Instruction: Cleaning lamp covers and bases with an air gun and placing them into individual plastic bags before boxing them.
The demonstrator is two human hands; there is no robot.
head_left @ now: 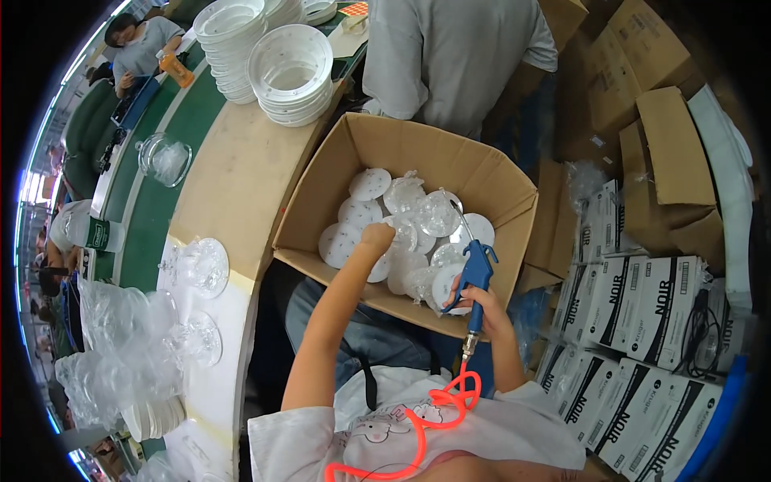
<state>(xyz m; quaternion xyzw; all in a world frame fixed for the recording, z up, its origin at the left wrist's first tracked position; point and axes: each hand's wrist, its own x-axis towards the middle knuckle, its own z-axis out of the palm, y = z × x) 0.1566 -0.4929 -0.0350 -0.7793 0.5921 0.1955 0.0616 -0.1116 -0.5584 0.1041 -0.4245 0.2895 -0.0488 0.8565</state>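
Observation:
My right hand (493,316) grips a blue air blow gun (479,267), its thin metal nozzle pointing up over the open cardboard box (450,154). From the gun's base a bright orange-red coiled hose (468,394) trails down across my shirt. Inside the box lie several white round discs (359,212) with small marks, some wrapped in clear plastic (438,214). My left hand (377,238) reaches into the box with its fingers curled closed among the discs. Whatever those fingers hold is hidden.
Left of the box runs a curved workbench (233,169) beside a green conveyor (201,120). Stacked white rings (291,68) and plastic-wrapped parts (120,345) stand there. A person in grey (450,56) is just beyond the box. Printed white cartons (642,313) are piled on the right.

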